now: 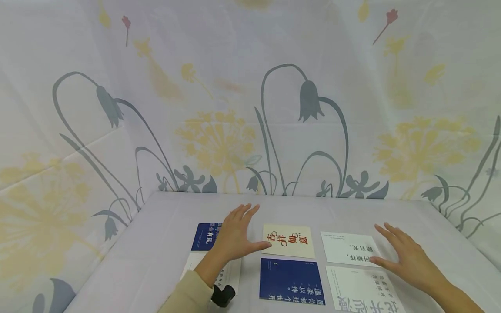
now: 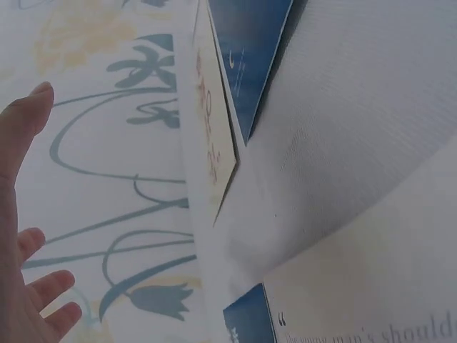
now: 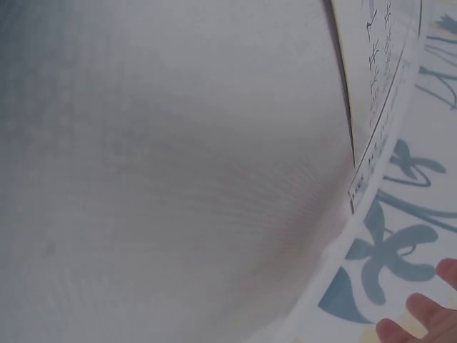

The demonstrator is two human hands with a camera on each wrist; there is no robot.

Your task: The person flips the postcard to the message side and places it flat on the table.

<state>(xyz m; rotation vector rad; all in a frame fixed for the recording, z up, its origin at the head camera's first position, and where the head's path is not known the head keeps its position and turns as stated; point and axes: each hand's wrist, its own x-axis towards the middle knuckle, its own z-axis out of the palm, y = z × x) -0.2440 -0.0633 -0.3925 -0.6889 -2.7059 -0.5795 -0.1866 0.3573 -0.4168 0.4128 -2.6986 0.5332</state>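
In the head view my left hand [image 1: 236, 237] hovers over the left cards, fingers spread and holding nothing. Its thumb overlaps the edge of a cream card with red characters [image 1: 288, 240]. Under that hand and wrist lie a blue card [image 1: 203, 237] and a white card [image 1: 233, 267], both partly hidden. My right hand [image 1: 411, 258] is spread too, empty, at the right end of a white card with black characters [image 1: 344, 248]. Nearer me lie a dark blue card with white characters [image 1: 291, 280] and a white card with large grey characters [image 1: 364, 289].
The cards lie in two rows on a pale cloth-covered table [image 1: 129, 261]. Behind it hangs a flower-printed curtain [image 1: 235, 87]. A black wrist strap part [image 1: 223, 296] shows at the left sleeve [image 1: 188, 293].
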